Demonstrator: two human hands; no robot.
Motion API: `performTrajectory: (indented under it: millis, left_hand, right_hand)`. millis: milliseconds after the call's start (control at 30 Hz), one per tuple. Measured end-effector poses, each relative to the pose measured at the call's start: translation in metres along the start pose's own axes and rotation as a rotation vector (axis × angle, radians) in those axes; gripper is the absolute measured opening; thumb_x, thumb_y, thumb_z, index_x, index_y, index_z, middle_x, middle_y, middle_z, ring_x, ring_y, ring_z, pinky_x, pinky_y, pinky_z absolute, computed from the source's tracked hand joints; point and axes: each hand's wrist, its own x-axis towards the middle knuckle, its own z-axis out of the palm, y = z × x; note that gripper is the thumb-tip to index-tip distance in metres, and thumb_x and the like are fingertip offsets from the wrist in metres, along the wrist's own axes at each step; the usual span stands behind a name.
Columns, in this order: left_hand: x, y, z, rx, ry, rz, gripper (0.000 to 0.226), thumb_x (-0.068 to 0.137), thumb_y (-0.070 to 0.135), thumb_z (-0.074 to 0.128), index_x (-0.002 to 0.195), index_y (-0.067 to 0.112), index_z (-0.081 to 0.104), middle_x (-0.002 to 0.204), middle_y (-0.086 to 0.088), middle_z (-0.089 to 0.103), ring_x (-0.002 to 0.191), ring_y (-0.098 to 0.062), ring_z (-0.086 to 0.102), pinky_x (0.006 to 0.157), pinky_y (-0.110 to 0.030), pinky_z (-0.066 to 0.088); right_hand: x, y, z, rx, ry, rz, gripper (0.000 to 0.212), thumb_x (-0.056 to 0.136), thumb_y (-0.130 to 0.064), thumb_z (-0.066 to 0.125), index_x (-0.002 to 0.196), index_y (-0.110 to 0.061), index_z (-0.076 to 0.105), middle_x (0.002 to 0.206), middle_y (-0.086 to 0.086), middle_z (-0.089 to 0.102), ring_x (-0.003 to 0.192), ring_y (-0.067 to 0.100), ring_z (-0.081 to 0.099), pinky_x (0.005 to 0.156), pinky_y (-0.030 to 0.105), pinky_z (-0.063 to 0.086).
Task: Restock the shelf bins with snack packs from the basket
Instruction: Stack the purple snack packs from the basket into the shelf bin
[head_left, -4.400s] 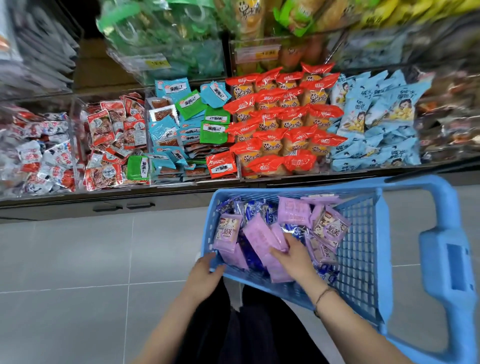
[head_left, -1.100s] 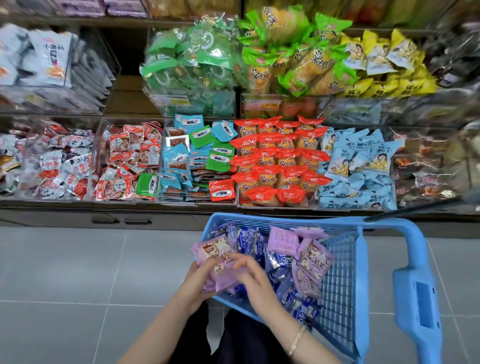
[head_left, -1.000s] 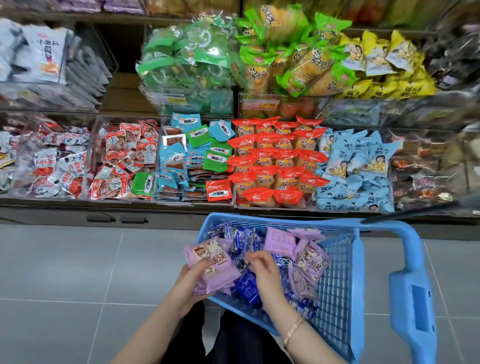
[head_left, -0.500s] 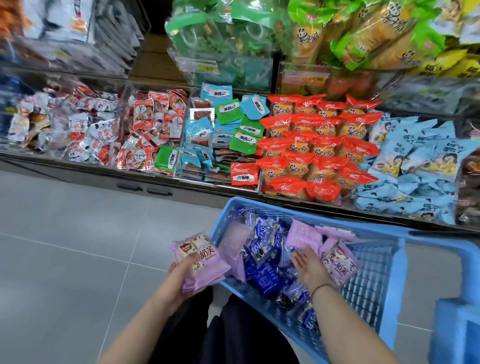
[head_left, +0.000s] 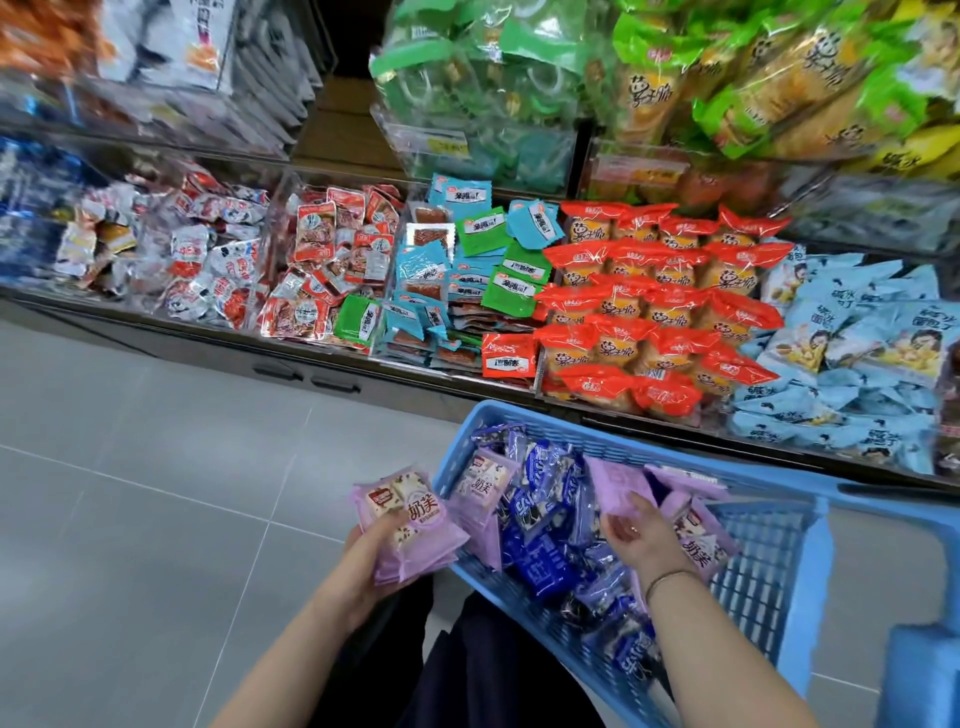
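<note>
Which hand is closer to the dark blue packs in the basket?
Right. The right hand is inside the basket, just right of the dark blue packs; the left hand is outside its left rim, gripping purple packs.

A blue mesh basket (head_left: 753, 561) holds a loose heap of purple snack packs (head_left: 480, 491) and dark blue packs (head_left: 545, 551). A flat stack of purple packs (head_left: 410, 525) sits just outside its near-left rim, gripped by the left hand (head_left: 363, 561). The right hand (head_left: 644, 540) pinches another purple pack (head_left: 618, 486) inside. Clear shelf bins (head_left: 272, 260) beyond brim with red, teal, green and pale blue packs.
</note>
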Motion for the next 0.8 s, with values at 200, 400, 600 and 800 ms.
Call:
performTrajectory:
  millis: [200, 400, 600, 800]
  left_hand:
    - [-0.002, 0.013, 0.01, -0.012, -0.073, 0.02, 0.038, 0.089, 0.02, 0.055, 0.124, 0.005, 0.057, 0.116, -0.024, 0.065, 0.101, -0.041, 0.064, 0.09, -0.053, 0.05]
    - [-0.015, 0.039, 0.009, 0.08, -0.189, 0.104, 0.053, 0.069, 0.024, 0.075, 0.118, 0.009, 0.061, 0.107, -0.014, 0.071, 0.095, -0.034, 0.068, 0.079, -0.044, 0.054]
    - [-0.031, 0.08, -0.038, 0.153, -0.284, 0.257, 0.057, 0.061, 0.036, 0.072, 0.114, 0.016, 0.065, 0.105, -0.013, 0.072, 0.095, -0.031, 0.068, 0.069, -0.036, 0.056]
    - [-0.041, 0.118, -0.127, 0.183, -0.241, 0.314, 0.071, 0.045, 0.042, 0.076, 0.11, 0.02, 0.059, 0.088, 0.005, 0.075, 0.076, -0.013, 0.072, 0.054, -0.023, 0.052]
  right_hand:
    - [-0.057, 0.034, 0.009, -0.406, -0.08, -0.206, 0.02, 0.092, -0.01, 0.055, 0.111, -0.004, 0.051, 0.108, 0.013, 0.06, 0.102, 0.028, 0.059, 0.084, 0.034, 0.05]
    - [-0.132, 0.076, 0.061, -1.149, -0.121, -1.021, 0.018, 0.086, -0.025, 0.063, 0.089, -0.024, 0.046, 0.079, -0.009, 0.057, 0.072, 0.015, 0.057, 0.054, 0.022, 0.045]
    - [-0.179, 0.143, 0.11, -1.49, -0.352, -1.419, 0.016, 0.085, -0.038, 0.054, 0.096, -0.027, 0.052, 0.104, -0.017, 0.052, 0.097, 0.007, 0.043, 0.085, 0.025, 0.039]
    - [-0.204, 0.195, 0.159, -1.281, -0.517, -1.357, 0.023, 0.082, -0.001, 0.06, 0.099, -0.016, 0.063, 0.107, -0.008, 0.057, 0.1, 0.01, 0.054, 0.091, 0.029, 0.044]
